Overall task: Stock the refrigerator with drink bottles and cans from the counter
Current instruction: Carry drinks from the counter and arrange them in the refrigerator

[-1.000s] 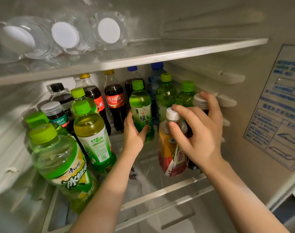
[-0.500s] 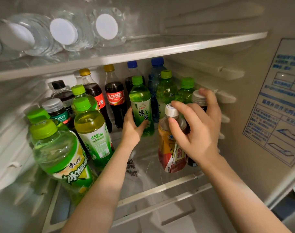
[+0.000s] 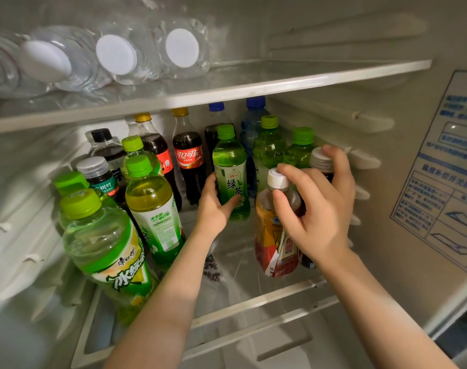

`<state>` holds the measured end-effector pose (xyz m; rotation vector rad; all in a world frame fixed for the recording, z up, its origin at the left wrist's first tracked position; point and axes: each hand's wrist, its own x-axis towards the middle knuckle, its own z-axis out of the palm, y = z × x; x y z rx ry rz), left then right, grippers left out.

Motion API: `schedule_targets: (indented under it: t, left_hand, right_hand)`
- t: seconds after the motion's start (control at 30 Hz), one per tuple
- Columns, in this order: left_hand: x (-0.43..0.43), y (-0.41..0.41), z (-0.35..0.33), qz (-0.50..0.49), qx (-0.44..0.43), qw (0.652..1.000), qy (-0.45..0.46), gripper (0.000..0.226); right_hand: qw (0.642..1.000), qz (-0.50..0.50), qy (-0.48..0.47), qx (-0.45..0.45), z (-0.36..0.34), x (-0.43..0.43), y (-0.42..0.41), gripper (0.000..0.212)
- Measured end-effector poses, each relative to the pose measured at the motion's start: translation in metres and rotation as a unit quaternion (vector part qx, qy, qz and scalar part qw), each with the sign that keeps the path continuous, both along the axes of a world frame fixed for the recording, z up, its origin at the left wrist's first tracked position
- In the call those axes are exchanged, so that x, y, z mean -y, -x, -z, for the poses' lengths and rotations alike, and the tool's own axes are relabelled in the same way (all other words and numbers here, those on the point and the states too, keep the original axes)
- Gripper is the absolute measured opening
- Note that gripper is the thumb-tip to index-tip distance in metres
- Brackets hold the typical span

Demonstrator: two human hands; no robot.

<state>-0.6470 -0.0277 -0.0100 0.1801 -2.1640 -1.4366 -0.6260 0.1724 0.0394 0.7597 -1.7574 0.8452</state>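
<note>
Hardly anything has moved: the left grip (image 3: pixel 213 209) still clasps the green bottle (image 3: pixel 228 161) on the shelf (image 3: pixel 253 298), and the right grip (image 3: pixel 320 209) pinches the red bottle (image 3: pixel 272 235) by its neck. Each bottle should slide back upright against the rear row without toppling its neighbours.

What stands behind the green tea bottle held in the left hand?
A dark bottle and a blue bottle, both blue-capped. The tea bottle covers much of both.

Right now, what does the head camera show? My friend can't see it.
Two hands reach into a fridge: the left hand grips a green tea bottle, the right hand pinches the white cap of an orange bottle. More bottles stand around them on the shelf.
</note>
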Motion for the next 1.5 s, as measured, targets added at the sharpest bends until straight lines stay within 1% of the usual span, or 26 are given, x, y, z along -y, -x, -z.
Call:
schedule_targets:
  t: [0.33,0.5,0.57,0.6,0.67,0.77,0.87,0.97,1.0,1.07,1.13,1.17,1.23,1.3,1.37,1.43,1.5]
  left_hand:
    - [-0.002,0.001,0.005,-0.002,-0.007,1.000,-0.012,0.070]
    - [-0.008,-0.008,0.001,0.012,-0.001,0.999,-0.033,0.083]
    - [-0.013,-0.022,0.001,0.001,-0.004,1.000,-0.023,0.083]
    - [-0.016,-0.032,0.001,-0.022,-0.017,1.000,0.001,0.079]
    - [-0.022,-0.058,0.000,-0.069,-0.094,0.992,0.050,0.063]
    - [-0.030,-0.094,-0.002,-0.149,-0.218,0.961,0.084,0.039]
    - [-0.033,-0.113,-0.001,-0.209,-0.274,0.925,0.157,0.031]
    - [-0.035,-0.122,0.005,-0.228,-0.262,0.916,0.200,0.034]
    - [-0.036,-0.124,0.007,-0.237,-0.246,0.917,0.204,0.040]
    - [-0.038,-0.124,0.012,-0.251,-0.194,0.927,0.198,0.059]
    - [-0.038,-0.121,0.014,-0.266,-0.142,0.939,0.168,0.079]
    - [-0.037,-0.119,0.014,-0.269,-0.121,0.946,0.138,0.087]
    - [-0.033,-0.117,0.012,-0.266,-0.095,0.956,0.077,0.097]
    - [-0.030,-0.117,0.013,-0.274,-0.103,0.955,0.053,0.096]
    - [-0.026,-0.119,0.012,-0.293,-0.114,0.948,0.050,0.090]
    - [-0.024,-0.119,0.011,-0.308,-0.106,0.944,0.054,0.085]
    - [-0.024,-0.117,0.013,-0.318,-0.086,0.943,0.058,0.085]
  right_hand:
    - [1.000,0.002,-0.006,-0.001,0.001,-0.001,0.002,0.026]
    - [1.000,0.001,-0.012,0.002,-0.001,-0.001,0.001,0.026]
    - [1.000,-0.001,-0.016,0.005,-0.002,-0.002,0.000,0.027]
    - [1.000,-0.001,-0.018,0.006,-0.002,-0.002,-0.001,0.028]
    - [1.000,-0.001,-0.018,0.008,-0.002,-0.002,-0.001,0.028]
    - [1.000,-0.001,-0.012,0.003,-0.002,0.001,-0.002,0.026]
    - [1.000,0.000,-0.006,-0.003,-0.002,0.003,-0.002,0.025]
    - [1.000,0.002,-0.002,-0.007,-0.001,0.003,-0.002,0.024]
    - [1.000,0.002,-0.002,-0.007,-0.001,0.003,-0.002,0.024]
    - [1.000,0.000,-0.001,-0.008,-0.001,0.003,-0.002,0.024]
    - [1.000,-0.001,-0.001,-0.009,-0.002,0.003,-0.002,0.024]
    - [1.000,-0.001,-0.001,-0.008,-0.002,0.003,-0.002,0.024]
    - [1.000,-0.004,0.000,-0.005,-0.003,0.003,-0.003,0.024]
    - [1.000,-0.004,-0.002,-0.004,-0.003,0.003,-0.003,0.025]
    - [1.000,-0.006,-0.003,-0.001,-0.003,0.002,-0.003,0.025]
    - [1.000,-0.008,-0.003,0.002,-0.003,0.002,-0.004,0.025]
    - [1.000,-0.012,-0.002,0.009,-0.002,0.002,-0.005,0.025]
